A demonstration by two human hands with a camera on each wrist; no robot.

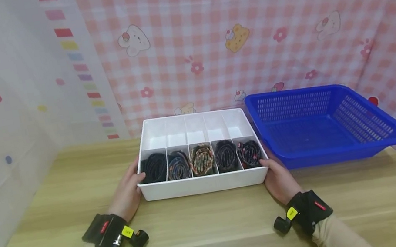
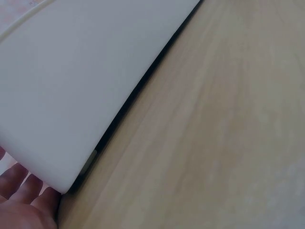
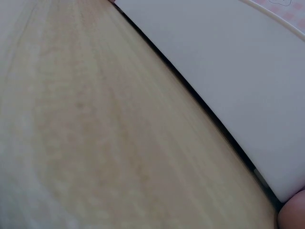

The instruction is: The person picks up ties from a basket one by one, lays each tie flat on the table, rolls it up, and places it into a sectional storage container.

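Observation:
A white divided storage box (image 1: 202, 184) sits on the table with two rows of compartments. In its front row stand several rolled-up cloth pieces, among them a plain dark roll (image 1: 155, 167), a tan patterned roll (image 1: 202, 160) and a dark roll with pink specks (image 1: 249, 153). The back row holds nothing. My left hand (image 1: 127, 197) grips the box's front left corner, thumb over the rim; its fingers (image 2: 29, 188) lie against the side near the base. At the front right corner my right hand (image 1: 280, 179) grips likewise, its other fingers largely hidden. A thin dark line runs under the box.
A blue plastic basket (image 1: 340, 153) with slotted walls stands right of the box, close against it, with nothing in it. Behind both hangs a pink checked cloth (image 1: 184, 46). The wooden table (image 1: 210, 236) extends in front and to the left.

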